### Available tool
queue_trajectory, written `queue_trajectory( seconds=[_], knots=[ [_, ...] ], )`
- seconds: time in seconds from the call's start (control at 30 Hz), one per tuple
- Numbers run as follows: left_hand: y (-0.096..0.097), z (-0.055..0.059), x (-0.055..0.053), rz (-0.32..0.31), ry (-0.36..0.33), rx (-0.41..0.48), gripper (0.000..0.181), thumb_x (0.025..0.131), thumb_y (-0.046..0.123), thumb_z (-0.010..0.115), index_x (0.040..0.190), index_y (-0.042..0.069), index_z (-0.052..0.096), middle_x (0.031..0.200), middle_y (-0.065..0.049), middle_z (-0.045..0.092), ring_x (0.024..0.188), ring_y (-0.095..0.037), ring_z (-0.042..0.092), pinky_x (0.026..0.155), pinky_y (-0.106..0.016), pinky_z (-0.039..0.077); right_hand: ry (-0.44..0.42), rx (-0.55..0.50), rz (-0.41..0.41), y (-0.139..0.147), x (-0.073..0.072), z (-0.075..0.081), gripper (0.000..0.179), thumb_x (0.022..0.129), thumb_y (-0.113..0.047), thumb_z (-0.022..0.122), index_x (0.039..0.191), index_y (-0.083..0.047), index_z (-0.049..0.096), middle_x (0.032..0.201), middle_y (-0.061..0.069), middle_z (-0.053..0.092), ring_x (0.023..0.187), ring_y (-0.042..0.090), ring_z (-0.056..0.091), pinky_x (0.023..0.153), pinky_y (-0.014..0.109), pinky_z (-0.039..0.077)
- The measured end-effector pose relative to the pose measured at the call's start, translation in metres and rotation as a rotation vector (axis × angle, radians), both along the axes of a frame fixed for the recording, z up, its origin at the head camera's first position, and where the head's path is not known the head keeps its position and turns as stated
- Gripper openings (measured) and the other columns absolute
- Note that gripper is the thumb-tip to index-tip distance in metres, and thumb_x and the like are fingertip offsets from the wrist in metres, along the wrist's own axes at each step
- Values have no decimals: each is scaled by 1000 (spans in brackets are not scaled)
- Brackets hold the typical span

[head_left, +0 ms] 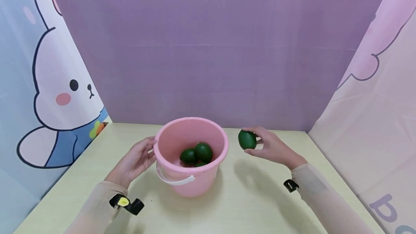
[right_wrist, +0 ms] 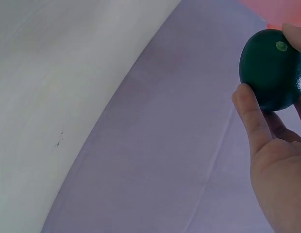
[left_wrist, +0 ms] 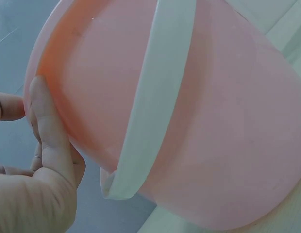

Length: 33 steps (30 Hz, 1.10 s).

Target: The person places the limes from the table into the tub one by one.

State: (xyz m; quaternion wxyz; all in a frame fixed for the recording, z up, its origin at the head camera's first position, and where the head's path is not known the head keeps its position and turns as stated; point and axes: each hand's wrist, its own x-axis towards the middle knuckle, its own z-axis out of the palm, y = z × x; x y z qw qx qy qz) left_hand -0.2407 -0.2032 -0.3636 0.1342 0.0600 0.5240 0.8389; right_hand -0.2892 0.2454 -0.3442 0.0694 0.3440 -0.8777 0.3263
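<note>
A pink bucket stands upright on the table, its white handle hanging down the near left side. Inside lie dark green avocados: one on the left, one on the right, and part of a third below them. My left hand pinches the bucket's left rim; in the left wrist view the thumb presses the outer wall under the rim. To the right of the bucket, my right hand holds another avocado above the table between thumb and fingers. A pale stem spot shows on it in the right wrist view.
The light wooden table ends at a purple cloth hanging behind it. Printed cloths hang at the left and right. Black bands are on both sleeves.
</note>
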Motion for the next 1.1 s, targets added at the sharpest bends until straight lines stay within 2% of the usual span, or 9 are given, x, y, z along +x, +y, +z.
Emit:
queue_trajectory(
  seconds=[0.33,0.57,0.8,1.1],
  knots=[
    [0,0,1,7,-3,-8,24,105,20,50,125,7,55,114,-8,57,92,-11,62,74,-16,58,28,-16,34,-5,6,8,69,83,-19,83,144,-16,51,132,-2,55,107,17,59,87,37,59],
    [-2,-1,2,-1,-1,6,23,106,20,49,124,8,56,113,-7,58,90,-11,62,73,-16,58,38,-11,38,-7,7,13,69,84,-20,83,145,-18,51,133,-4,55,106,14,59,88,33,58],
    [-2,-1,2,2,0,-7,24,105,20,50,125,7,55,114,-8,57,90,-11,62,73,-16,57,54,-17,49,-10,10,20,70,84,-20,83,145,-16,50,137,-4,54,116,14,56,88,32,58],
    [-1,-1,1,5,3,-9,27,105,20,51,127,6,54,116,-9,57,92,-12,62,74,-17,58,89,-27,81,-18,12,26,69,83,-20,83,145,-19,51,136,-6,55,119,14,54,88,32,58]
  ],
)
